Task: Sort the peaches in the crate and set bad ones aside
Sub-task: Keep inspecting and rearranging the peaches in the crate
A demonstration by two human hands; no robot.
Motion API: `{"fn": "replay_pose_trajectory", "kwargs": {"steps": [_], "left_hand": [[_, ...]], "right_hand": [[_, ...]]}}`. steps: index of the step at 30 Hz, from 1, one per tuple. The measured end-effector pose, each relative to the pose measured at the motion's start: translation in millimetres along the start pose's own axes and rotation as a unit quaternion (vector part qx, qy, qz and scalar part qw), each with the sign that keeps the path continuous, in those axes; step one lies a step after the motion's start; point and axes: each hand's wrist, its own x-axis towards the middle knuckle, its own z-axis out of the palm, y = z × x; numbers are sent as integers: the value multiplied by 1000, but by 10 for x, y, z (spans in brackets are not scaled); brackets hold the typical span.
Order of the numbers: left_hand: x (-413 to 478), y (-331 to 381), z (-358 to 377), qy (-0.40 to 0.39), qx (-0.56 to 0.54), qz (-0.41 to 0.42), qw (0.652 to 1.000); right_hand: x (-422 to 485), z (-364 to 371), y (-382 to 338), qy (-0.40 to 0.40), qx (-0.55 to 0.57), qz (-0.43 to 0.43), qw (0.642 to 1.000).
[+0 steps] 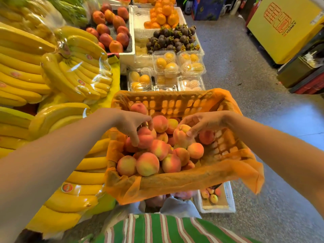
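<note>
The person is wearing a green garment (175,230) with narrow red-and-white stripes, showing at 6 o'clock; it is possibly an apron, though blur is hiding its cut. The left hand (129,126) and right hand (203,122) are showing bare, forearms likewise.

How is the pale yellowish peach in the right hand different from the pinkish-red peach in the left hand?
The pale yellowish peach is creamy with a light blush; the pinkish-red peach is darker pink. The pale yellowish peach sits high on the pile, pinched by the right hand; the pinkish-red peach is lower among others, half covered by the left hand. Both are round and inside the orange plastic crate.
</note>
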Motion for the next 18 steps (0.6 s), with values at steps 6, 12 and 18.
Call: {"fn": "replay_pose_trajectory", "kwargs": {"steps": [6,12,18], "left_hand": [[-90,-124,154,59,181,-27,981],[-234,-370,113,207,-24,22,978],[-143,-469,102,423,-26,14,906]], "right_hand": [[230,136,-428,53,-47,-61,996],[569,275,-570,148,-69,-125,979],[925,505,-674,217,-93,-154,959]]}}
